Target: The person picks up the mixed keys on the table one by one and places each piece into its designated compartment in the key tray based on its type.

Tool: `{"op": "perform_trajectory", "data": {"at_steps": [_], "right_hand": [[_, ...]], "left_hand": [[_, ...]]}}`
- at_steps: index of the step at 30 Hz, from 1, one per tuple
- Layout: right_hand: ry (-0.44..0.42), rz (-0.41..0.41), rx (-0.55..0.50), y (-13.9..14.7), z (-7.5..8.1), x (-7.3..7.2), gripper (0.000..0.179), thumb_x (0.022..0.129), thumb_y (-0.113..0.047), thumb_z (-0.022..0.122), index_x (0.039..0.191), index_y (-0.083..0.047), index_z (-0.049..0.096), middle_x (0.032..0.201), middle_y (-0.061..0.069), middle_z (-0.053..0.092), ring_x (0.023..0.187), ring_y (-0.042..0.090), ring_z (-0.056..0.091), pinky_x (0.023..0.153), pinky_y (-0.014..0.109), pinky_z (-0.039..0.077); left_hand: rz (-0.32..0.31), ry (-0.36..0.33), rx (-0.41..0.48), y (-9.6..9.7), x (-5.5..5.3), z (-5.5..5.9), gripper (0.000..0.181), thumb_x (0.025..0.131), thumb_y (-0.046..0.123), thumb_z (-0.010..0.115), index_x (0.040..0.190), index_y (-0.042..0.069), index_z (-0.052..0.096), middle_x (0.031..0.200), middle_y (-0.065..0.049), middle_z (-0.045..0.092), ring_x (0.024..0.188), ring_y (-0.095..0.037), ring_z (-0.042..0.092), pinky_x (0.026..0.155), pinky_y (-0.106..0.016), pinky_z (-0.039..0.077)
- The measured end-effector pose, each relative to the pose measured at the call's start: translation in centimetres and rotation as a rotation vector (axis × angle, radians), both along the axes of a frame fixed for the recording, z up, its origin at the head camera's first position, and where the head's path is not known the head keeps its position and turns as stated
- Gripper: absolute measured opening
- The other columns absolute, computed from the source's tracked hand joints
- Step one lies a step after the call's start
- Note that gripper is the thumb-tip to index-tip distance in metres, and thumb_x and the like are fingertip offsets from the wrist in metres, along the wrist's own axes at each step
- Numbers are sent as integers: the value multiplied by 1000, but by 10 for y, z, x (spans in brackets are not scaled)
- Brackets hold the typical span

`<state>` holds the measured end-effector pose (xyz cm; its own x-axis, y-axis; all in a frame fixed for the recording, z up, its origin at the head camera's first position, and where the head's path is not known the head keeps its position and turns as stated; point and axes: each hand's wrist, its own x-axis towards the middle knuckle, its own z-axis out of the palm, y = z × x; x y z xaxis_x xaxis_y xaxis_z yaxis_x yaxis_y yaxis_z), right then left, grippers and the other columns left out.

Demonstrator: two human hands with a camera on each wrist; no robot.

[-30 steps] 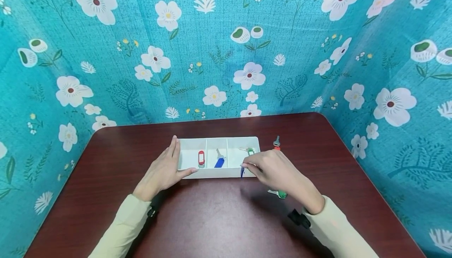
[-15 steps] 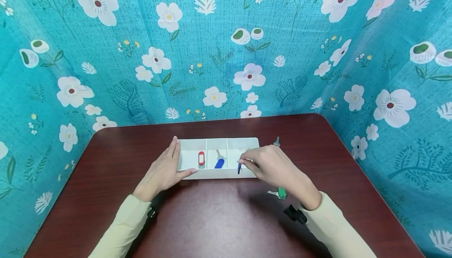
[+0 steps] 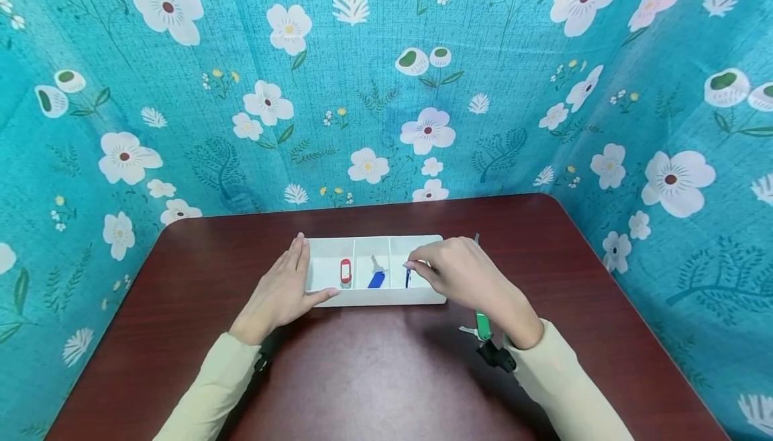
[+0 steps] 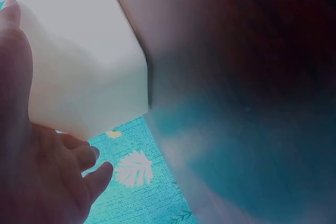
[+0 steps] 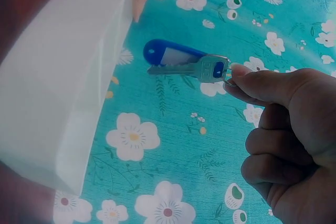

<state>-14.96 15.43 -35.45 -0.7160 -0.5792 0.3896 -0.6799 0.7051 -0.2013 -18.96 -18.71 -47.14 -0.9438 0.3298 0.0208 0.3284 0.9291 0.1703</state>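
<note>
My right hand (image 3: 474,280) pinches the ring of a key (image 5: 212,70) with a blue tag (image 5: 157,52) between thumb and index finger. In the head view the blue tag hangs over the right compartment of a white three-part tray (image 3: 374,298). My left hand (image 3: 278,293) rests at the tray's left end, fingers straight along the end and thumb against the front wall. A red-tagged key (image 3: 345,272) lies in the left compartment. The middle one holds another blue-tagged key (image 3: 377,280). My right hand hides part of the right compartment.
Right of the tray, a green-tagged key (image 3: 483,325) lies on the dark red table (image 3: 362,374), partly under my right forearm. Behind the right hand only the tip of another key (image 3: 476,237) shows. Flowered teal cloth (image 3: 374,92) stands around the table's back and sides.
My right hand has moved slightly left and back, bringing the blue-tagged key from the tray's front wall to over the right compartment. The left hand has stayed in place.
</note>
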Motion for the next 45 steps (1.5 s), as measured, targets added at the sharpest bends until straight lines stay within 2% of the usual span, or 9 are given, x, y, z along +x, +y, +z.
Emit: {"op": "perform_trajectory", "data": {"at_steps": [5, 8, 12, 20, 24, 35, 45], "right_hand": [[3, -12, -8, -3, 4, -5, 5, 94, -20, 80, 92, -17, 81, 60, -11, 59, 51, 0, 30, 48, 18, 22], [9, -23, -10, -6, 7, -7, 6, 93, -20, 81, 97, -16, 83, 67, -9, 68, 51, 1, 34, 47, 18, 26], [19, -34, -21, -9, 10, -9, 7, 93, -19, 82, 97, -15, 84, 71, -7, 73, 52, 2, 40, 48, 18, 31], [35, -24, -39, -14, 10, -15, 7, 94, -20, 81, 97, -14, 84, 74, -6, 76, 54, 2, 46, 51, 19, 39], [27, -22, -34, -18, 11, -18, 9, 95, -20, 80, 100, -14, 84, 79, -5, 79, 54, 2, 48, 51, 19, 38], [-57, -31, 19, -32, 18, -32, 10, 95, -20, 79, 103, -15, 84, 85, -4, 81, 58, 5, 57, 50, 20, 43], [-137, -47, 93, -44, 22, -46, 13, 98, -22, 76, 105, -15, 84, 89, -2, 81, 66, 7, 63, 61, 23, 52]], "left_hand": [[1, 10, -8, 0, -1, -1, 121, 91, 78, 58, 166, -4, 13, 177, -22, 10, 164, -40, 18, 132, -52, 27], [7, 12, -17, 0, 0, -1, 121, 90, 79, 57, 167, -4, 13, 177, -22, 10, 165, -40, 17, 132, -52, 26], [8, 29, -26, 1, 1, -1, 121, 90, 80, 57, 166, -5, 15, 176, -23, 13, 164, -41, 19, 132, -53, 25], [12, 25, -35, 2, 0, -1, 120, 90, 79, 57, 166, -4, 15, 176, -22, 13, 164, -40, 19, 133, -52, 25], [12, 28, -42, 1, 0, -1, 120, 91, 79, 57, 166, -4, 16, 176, -22, 13, 164, -39, 19, 133, -51, 25], [7, 54, -36, 1, 0, -1, 118, 90, 77, 59, 165, -5, 19, 176, -24, 16, 163, -41, 22, 131, -53, 29], [16, 46, -18, 1, -1, -2, 119, 89, 77, 60, 165, -5, 19, 176, -23, 16, 163, -41, 23, 130, -53, 30]]}}
